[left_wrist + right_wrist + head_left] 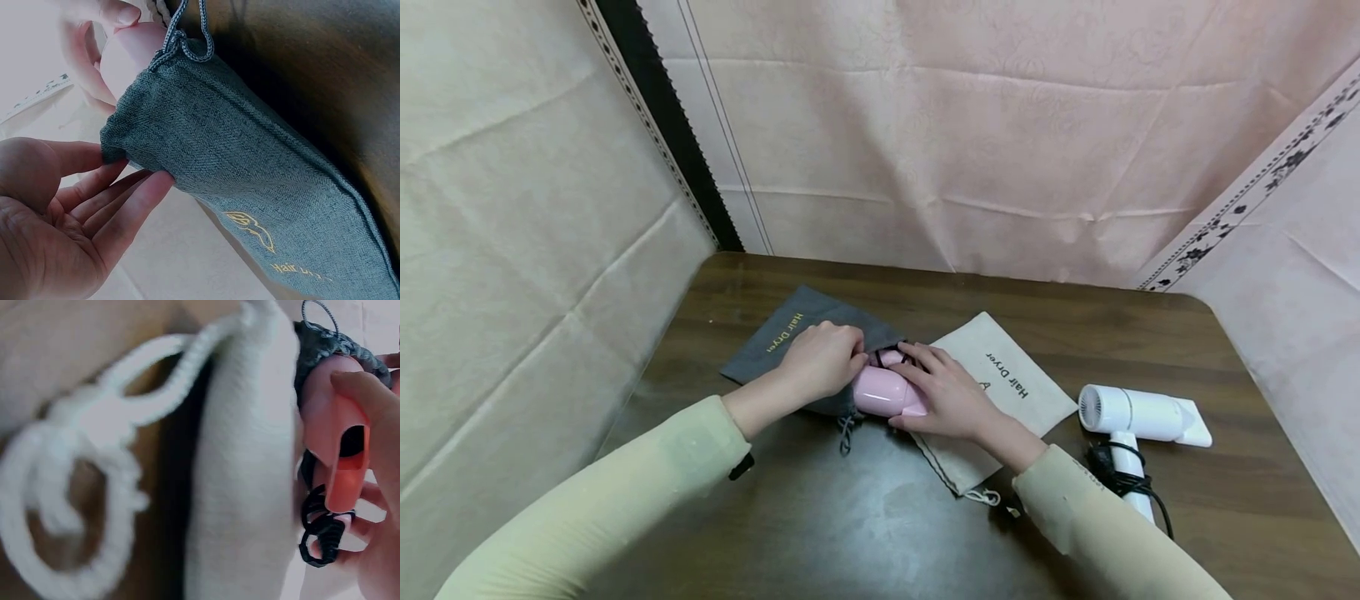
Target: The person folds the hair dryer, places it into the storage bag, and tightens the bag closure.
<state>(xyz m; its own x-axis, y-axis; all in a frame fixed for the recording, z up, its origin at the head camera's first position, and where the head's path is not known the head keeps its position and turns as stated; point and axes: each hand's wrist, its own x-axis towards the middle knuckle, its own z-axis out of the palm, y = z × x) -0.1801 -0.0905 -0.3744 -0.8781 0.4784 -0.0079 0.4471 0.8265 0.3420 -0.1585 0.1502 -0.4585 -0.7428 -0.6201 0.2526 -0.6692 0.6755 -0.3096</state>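
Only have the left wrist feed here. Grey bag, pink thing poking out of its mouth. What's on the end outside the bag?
Observer: Right wrist view shows a nozzle with a dark opening; it's a pink hair dryer.
Operator: Is its cord all inside?
Observer: No, black cord is bunched outside the grey bag, close to the nozzle.
Operator: Any other dryer around?
Observer: Yes, the head view has a white hair dryer on the table, right of a pale bag.
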